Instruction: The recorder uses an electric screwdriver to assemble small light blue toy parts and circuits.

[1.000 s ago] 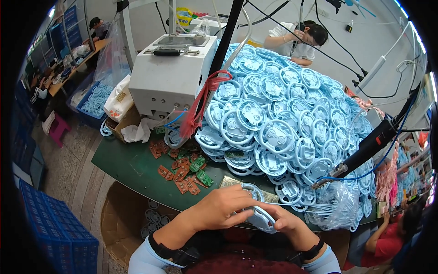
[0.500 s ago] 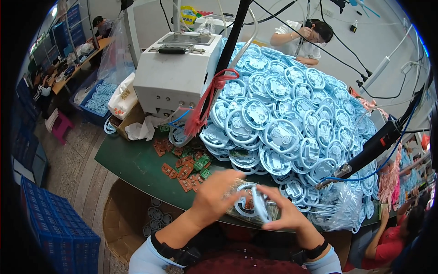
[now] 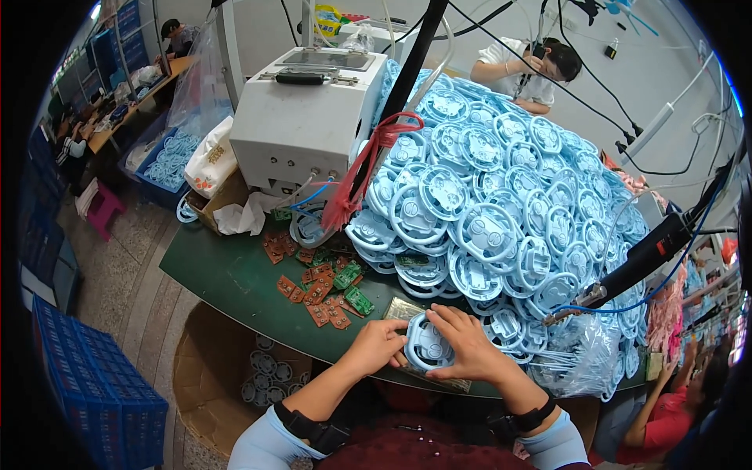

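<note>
Where our left hand and right hand grasp, lower centre: blue wheel.
Positioning, we judge; even pressure called for next.

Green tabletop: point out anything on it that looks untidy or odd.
The brown and green circuit boards lie loosely scattered, overlapping at odd angles, left of the piled blue wheel-shaped parts. Nothing looks clearly broken or spilled.
</note>
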{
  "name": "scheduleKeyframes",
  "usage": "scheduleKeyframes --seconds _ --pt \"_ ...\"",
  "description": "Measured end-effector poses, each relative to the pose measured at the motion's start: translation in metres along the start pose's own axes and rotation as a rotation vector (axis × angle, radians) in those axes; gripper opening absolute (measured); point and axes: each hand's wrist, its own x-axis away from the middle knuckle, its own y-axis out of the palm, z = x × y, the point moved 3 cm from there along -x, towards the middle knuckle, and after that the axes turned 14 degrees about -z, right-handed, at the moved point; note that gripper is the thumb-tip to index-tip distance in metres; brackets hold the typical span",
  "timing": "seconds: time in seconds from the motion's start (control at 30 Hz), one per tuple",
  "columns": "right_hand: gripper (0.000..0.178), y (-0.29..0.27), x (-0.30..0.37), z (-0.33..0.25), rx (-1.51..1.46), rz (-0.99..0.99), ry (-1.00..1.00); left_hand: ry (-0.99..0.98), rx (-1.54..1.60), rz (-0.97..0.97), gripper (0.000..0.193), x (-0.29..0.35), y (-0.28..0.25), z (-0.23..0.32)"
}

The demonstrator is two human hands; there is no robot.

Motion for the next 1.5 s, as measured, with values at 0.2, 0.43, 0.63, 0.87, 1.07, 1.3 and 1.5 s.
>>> scheduleKeyframes --seconds 0.2,0.43,0.63,0.87,1.07,1.3,1.5 --pt "0.107 0.002 -0.004 0.002 -0.024 -0.026 -0.005 -0.007 0.033 -0.010 0.038 -0.002 -0.001 -0.001" --pt "0.107 0.003 -0.006 0.002 -0.034 -0.031 -0.028 -0.017 0.083 -0.026 0.038 -0.002 0.000 0.000" --pt "0.108 0.001 -0.005 0.002 -0.020 -0.066 -0.028 -0.011 0.062 -0.017 0.036 -0.002 0.001 -0.003" --pt "0.109 0.002 -0.008 0.005 -0.007 -0.081 -0.029 -0.009 0.058 -0.016 0.037 -0.006 -0.001 0.000" --pt "0.107 0.008 -0.013 0.004 0.070 -0.090 -0.109 -0.055 0.057 -0.049 0.038 0.000 -0.009 -0.004" --pt "0.113 0.043 -0.001 0.022 0.321 0.206 -0.077 -0.021 -0.040 -0.121 0.031 -0.031 0.009 -0.013" --pt "0.104 0.046 -0.002 0.008 0.316 0.360 -0.118 -0.072 -0.143 0.013 0.030 -0.023 0.011 0.001"
